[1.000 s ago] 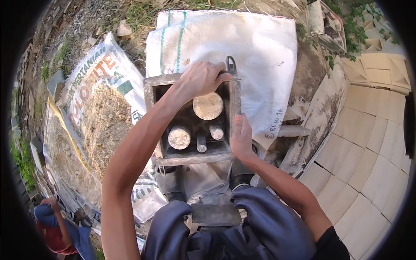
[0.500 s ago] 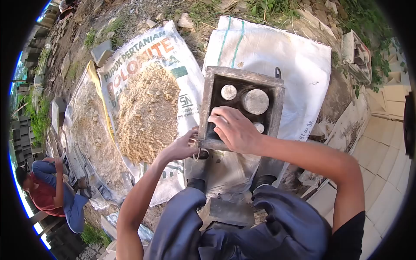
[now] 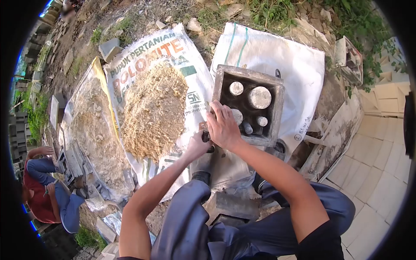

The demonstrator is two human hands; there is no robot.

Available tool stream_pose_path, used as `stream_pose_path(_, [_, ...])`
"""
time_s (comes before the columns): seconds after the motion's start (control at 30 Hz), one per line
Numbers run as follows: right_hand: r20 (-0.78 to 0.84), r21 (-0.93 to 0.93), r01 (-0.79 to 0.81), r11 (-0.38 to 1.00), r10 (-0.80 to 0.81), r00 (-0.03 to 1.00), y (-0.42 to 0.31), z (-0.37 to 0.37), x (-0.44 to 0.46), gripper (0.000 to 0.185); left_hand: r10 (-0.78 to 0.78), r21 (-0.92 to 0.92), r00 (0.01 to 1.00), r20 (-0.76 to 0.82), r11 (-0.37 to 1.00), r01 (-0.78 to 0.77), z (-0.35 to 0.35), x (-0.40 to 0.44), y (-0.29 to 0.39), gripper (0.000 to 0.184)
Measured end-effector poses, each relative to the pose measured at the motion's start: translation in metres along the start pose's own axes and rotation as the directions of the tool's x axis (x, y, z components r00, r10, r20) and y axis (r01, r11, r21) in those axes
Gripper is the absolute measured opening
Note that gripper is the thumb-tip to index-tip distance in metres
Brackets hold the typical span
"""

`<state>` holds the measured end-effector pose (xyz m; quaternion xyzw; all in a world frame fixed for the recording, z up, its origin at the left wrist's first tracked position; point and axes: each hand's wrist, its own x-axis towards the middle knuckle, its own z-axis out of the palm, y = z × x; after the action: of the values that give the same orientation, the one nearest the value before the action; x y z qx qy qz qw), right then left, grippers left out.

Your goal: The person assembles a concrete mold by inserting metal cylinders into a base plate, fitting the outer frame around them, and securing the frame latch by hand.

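Observation:
A square box mould (image 3: 277,113) with thick worn walls stands on a white sack, with several round pegs of different widths inside it, the largest a grey cylinder (image 3: 260,98). My right hand (image 3: 224,126) lies over the mould's left wall, its fingers bent around the rim and covering part of a peg. Just below, at the mould's near left corner, my left hand (image 3: 199,144) is closed, with a small dark part at its fingertips that I cannot make out. The two hands are close together.
A heap of sandy mix (image 3: 154,110) lies on a printed sack (image 3: 193,84) left of the mould. Another sack with pale powder (image 3: 89,121) is farther left. A person in a red shirt (image 3: 40,190) sits at the left. Pale blocks (image 3: 366,147) are stacked at the right.
My right hand has moved from above the mould's inside to its left wall, uncovering the smaller pegs. My left hand stays by the near left corner. The view has shifted slightly.

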<state>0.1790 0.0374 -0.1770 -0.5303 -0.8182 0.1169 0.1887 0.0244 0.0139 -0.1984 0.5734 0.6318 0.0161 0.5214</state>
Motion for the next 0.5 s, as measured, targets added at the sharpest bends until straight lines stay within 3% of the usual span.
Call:
stream_pose_path(0.03, [0.001,-0.003,0.0,1.0,0.0,1.0,-0.001,0.0,-0.001,0.034,0.18,-0.015,0.903,-0.39,0.979,-0.202,0.043,0.006,-0.025,0.068])
stream_pose_path(0.07, [-0.011,-0.003,0.004,1.0,-0.004,1.0,-0.001,0.0,-0.001,0.033,0.184,-0.017,0.902,-0.39,0.978,-0.207,0.051,0.002,-0.011,0.068])
stream_pose_path(0.13, [-0.032,-0.003,-0.005,1.0,0.005,0.999,-0.002,-0.001,0.0,0.032,-0.102,-0.051,0.922,-0.375,0.995,0.089,0.053,-0.009,0.014,0.088])
stream_pose_path(0.27, [-0.047,-0.017,0.011,1.0,-0.012,0.999,-0.002,0.001,-0.002,0.028,-0.13,-0.055,0.889,-0.44,0.992,0.118,0.069,0.016,-0.015,0.056])
stream_pose_path(0.3, [-0.08,-0.001,0.02,1.0,-0.02,0.997,-0.001,0.001,0.0,0.026,-0.126,-0.054,0.886,-0.447,0.992,0.114,0.066,0.02,-0.019,0.056])
stream_pose_path(0.37, [-0.102,0.007,0.022,1.0,-0.021,0.995,0.0,0.003,0.0,0.025,0.164,-0.327,0.961,-0.225,0.916,-0.233,0.054,0.023,-0.034,0.033])
stream_pose_path(0.4, [-0.117,0.011,0.024,1.0,-0.022,0.993,-0.001,0.003,-0.001,0.025,0.165,-0.32,0.959,-0.231,0.918,-0.235,0.048,0.028,-0.048,0.033])
stream_pose_path(0.43, [-0.124,0.012,0.033,0.999,-0.031,0.992,-0.002,0.003,-0.001,0.025,0.06,-0.595,0.989,0.134,0.803,0.032,0.038,0.032,-0.054,0.028])
stream_pose_path(0.5, [-0.07,0.014,0.001,1.0,0.0,0.998,-0.001,0.001,-0.001,0.027,0.088,-0.74,0.84,0.536,0.528,0.417,0.027,0.033,-0.055,0.009])
